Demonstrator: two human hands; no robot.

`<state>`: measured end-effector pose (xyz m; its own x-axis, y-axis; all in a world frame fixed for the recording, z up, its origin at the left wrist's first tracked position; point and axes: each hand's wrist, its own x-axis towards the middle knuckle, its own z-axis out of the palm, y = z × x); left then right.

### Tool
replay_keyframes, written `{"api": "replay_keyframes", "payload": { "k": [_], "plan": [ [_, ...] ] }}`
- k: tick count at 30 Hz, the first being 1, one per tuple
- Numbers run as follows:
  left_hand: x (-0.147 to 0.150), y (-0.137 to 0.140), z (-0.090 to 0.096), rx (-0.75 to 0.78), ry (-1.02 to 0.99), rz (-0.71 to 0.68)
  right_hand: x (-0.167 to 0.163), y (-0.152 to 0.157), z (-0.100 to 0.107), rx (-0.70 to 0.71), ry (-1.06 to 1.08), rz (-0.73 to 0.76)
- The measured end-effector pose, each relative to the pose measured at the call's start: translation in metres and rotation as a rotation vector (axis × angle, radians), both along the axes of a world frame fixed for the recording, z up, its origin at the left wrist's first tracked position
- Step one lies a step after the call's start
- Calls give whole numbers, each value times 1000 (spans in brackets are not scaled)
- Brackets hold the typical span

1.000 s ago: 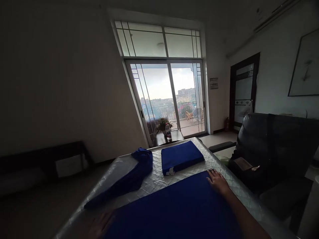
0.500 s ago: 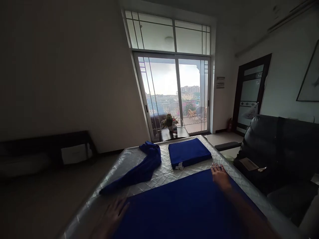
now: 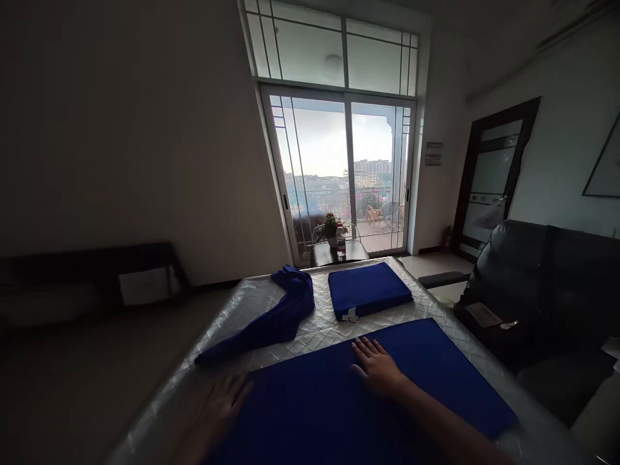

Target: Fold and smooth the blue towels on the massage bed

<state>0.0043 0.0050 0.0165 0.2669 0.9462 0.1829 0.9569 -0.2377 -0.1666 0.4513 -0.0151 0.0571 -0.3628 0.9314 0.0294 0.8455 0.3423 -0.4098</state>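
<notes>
A flat piece of blue cloth [image 3: 310,400] lies spread on a silvery quilted mattress [image 3: 271,369], running out of view at the bottom. My right hand [image 3: 378,367] rests flat on the cloth near its far edge, fingers stretched out. At the cloth's left edge is my left hand [image 3: 223,403], dim and partly blurred, with its fingers extended and holding nothing. Beyond them sits a neatly folded blue cloth [image 3: 371,288] with white tags on its near corner. To its left, a crumpled blue cloth [image 3: 285,310] trails toward the mattress's left edge.
A black leather chair [image 3: 523,284] stands close on the right, with a flat item on it. Past the mattress's far end is a small dark table [image 3: 356,250] bearing a potted plant [image 3: 330,227] and a bottle [image 3: 340,242]. Sliding glass doors [image 3: 310,168] are behind it.
My right hand has moved left from the cloth's far right corner toward the middle of its far edge. My left hand stays near the left edge. The view has shifted slightly.
</notes>
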Motion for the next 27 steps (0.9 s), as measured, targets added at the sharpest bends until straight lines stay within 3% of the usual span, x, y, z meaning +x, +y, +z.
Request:
{"api": "replay_keyframes", "payload": {
  "k": [6, 11, 16, 21, 24, 27],
  "plan": [
    [-8, 7, -13, -21, 54, -17, 138, 6, 0, 17, -138, -339],
    [-11, 8, -17, -11, 118, -43, 186, 12, -14, 10, -152, -415],
    [-14, 12, -19, -22, 73, -48, 196, 17, -19, 11, -159, -453],
    [-9, 9, -17, -12, 7, 32, 193, 13, -14, 33, -177, -484],
    [-6, 6, -14, -17, 28, 29, 167, 15, -5, 59, -203, -468],
    [-5, 4, -12, -31, 51, 3, 111, 17, 6, 93, -200, -326]
  ]
}}
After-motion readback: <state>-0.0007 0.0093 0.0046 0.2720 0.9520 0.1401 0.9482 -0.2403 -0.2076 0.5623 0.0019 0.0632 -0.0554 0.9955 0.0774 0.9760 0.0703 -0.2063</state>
